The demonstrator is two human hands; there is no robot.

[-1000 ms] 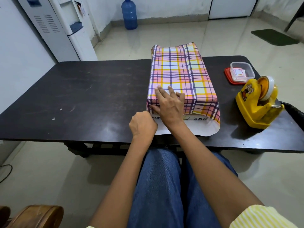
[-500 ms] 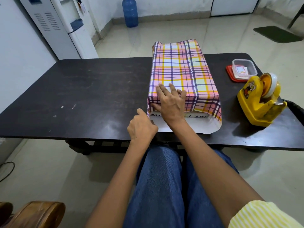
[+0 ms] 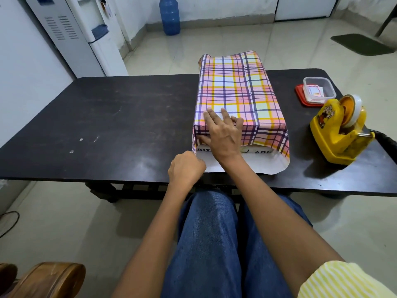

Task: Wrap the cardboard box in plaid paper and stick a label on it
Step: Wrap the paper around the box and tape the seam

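Right hand (image 3: 223,134) flat, pins paper (image 3: 236,93) on box (image 3: 257,151) for end fold; left hand (image 3: 185,166) curled at box's 7 o'clock, grip unclear.

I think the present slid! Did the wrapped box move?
No. The wrapped box sits just as close to the table's near edge and the yellow tape dispenser as before; only the camera shifted.

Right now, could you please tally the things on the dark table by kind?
Cardboard box wrapped in plaid paper: 1
Yellow tape dispenser: 1
Clear plastic tub: 1
Red plastic lid: 1
Total: 4
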